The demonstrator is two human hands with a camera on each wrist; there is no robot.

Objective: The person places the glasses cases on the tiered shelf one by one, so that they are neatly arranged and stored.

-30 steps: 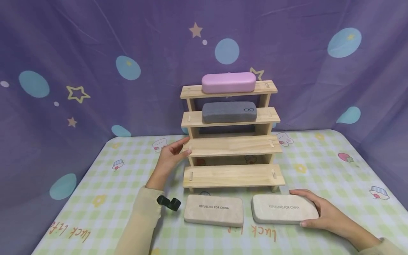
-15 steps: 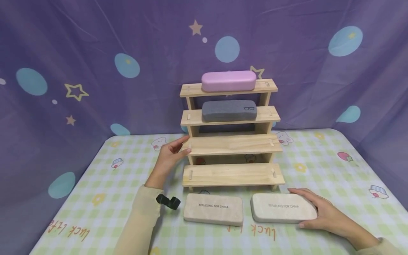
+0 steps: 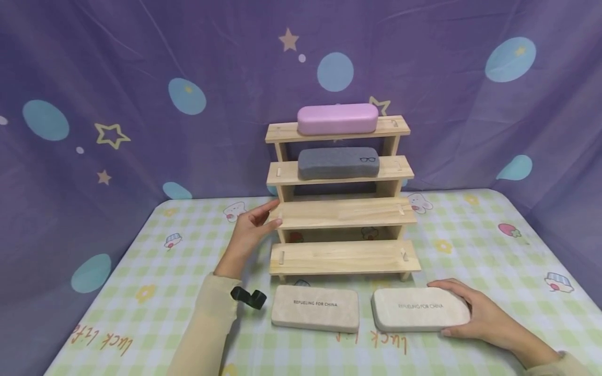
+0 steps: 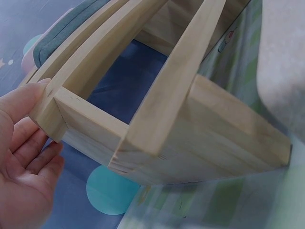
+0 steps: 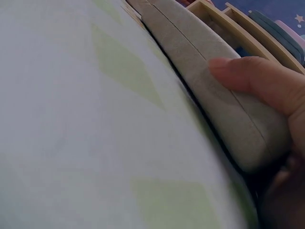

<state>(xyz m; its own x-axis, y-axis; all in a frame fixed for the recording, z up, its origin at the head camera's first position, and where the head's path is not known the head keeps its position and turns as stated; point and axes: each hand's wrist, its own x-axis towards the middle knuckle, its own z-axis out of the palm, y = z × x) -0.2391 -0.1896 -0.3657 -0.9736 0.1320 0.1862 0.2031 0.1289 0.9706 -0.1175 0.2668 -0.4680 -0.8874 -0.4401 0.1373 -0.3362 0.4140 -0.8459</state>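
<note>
My left hand [image 3: 249, 230] grips the left end of the third board down on a wooden stepped shelf [image 3: 343, 213]. In the left wrist view its thumb lies on the board and its fingers curl beneath. At the front right, my right hand [image 3: 479, 316] holds the rounded right end of a pale glasses case [image 3: 418, 310] lettered "REFUELING FOR CHINA". The right wrist view shows the thumb pressed on the side of that case [image 5: 190, 52], low over the cloth. A matching beige glasses case [image 3: 315, 310] lies to its left, before the shelf.
A pink glasses case [image 3: 337, 119] sits on the top board, and a grey glasses case [image 3: 336, 163] on the second. A green-checked tablecloth [image 3: 178, 292] covers the table. Behind hangs a purple curtain [image 3: 235, 62]. A black strap [image 3: 248, 297] is at the left wrist.
My right hand has shifted the pale glasses case very slightly toward me and to the right. My left hand keeps its hold on the shelf board.
</note>
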